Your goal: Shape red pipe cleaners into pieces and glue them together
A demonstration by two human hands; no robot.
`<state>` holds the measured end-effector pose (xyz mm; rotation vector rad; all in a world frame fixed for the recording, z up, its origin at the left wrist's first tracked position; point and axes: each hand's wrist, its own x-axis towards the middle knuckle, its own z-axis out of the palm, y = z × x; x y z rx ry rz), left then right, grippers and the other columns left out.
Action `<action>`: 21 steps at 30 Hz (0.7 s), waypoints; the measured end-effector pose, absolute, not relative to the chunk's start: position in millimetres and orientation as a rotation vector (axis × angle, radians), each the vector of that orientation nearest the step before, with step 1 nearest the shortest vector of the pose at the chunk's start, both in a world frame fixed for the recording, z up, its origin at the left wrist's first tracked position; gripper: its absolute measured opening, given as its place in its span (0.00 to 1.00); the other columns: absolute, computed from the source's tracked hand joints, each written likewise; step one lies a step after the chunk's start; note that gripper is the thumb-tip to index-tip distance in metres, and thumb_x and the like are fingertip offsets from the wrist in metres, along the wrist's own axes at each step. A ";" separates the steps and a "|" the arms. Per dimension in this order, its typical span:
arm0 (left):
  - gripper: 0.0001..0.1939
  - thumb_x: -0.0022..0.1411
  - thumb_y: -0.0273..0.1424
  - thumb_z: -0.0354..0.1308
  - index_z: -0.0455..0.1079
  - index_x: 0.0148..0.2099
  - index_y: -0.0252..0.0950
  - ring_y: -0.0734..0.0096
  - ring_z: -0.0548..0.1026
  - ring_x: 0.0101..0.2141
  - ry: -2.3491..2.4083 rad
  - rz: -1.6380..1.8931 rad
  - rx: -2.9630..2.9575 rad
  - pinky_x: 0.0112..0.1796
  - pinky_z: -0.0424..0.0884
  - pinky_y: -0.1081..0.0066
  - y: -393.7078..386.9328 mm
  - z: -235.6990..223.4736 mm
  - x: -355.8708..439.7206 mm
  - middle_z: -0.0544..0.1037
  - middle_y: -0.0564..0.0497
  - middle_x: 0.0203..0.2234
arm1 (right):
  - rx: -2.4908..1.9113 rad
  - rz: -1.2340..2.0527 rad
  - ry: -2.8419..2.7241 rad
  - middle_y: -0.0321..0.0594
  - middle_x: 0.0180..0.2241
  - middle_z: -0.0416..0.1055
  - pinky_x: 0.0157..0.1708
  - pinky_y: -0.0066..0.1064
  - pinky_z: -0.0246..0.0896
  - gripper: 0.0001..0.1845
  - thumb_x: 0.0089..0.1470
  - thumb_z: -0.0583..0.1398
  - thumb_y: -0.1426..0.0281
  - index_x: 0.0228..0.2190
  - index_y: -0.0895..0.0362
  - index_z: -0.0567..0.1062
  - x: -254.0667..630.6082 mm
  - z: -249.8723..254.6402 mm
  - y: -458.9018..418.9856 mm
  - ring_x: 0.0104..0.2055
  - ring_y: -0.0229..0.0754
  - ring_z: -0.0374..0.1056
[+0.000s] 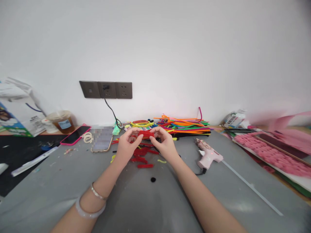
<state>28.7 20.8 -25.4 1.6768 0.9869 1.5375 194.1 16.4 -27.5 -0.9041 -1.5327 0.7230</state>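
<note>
My left hand (128,144) and my right hand (163,142) are raised together over the grey table (136,200), both pinching a short red pipe cleaner piece (146,133) held between their fingertips. Under the hands lie several more red pipe cleaner pieces (142,158) and a few yellow bits (161,160). A small black pompom (153,179) sits on the table in front of them. My left wrist carries two bangles.
A heap of coloured pipe cleaners (182,125) lies by the wall. A pink glue gun (209,154) rests at the right. Two phones (75,134) (102,139) lie at the left, near a drink cup (61,121). A board of pink pieces (269,153) fills the right edge.
</note>
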 end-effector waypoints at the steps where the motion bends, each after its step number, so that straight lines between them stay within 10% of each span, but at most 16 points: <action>1: 0.08 0.57 0.32 0.61 0.73 0.40 0.36 0.70 0.75 0.34 0.987 1.539 1.678 0.31 0.72 0.75 20.9 -25.4 28.7 0.77 0.49 0.34 | -0.904 0.724 -1.532 0.33 0.25 0.65 0.27 0.30 0.55 0.07 0.51 0.60 0.69 0.35 0.54 0.70 194.1 -27.7 16.4 0.26 0.38 0.60; 21: 0.08 0.58 0.33 0.61 0.73 0.40 0.36 0.70 0.75 0.35 0.956 1.539 1.685 0.32 0.73 0.75 21.5 -27.1 28.2 0.78 0.50 0.34 | -0.910 0.721 -1.539 0.33 0.26 0.65 0.28 0.31 0.55 0.07 0.51 0.59 0.68 0.35 0.54 0.70 194.0 -28.8 16.8 0.26 0.39 0.61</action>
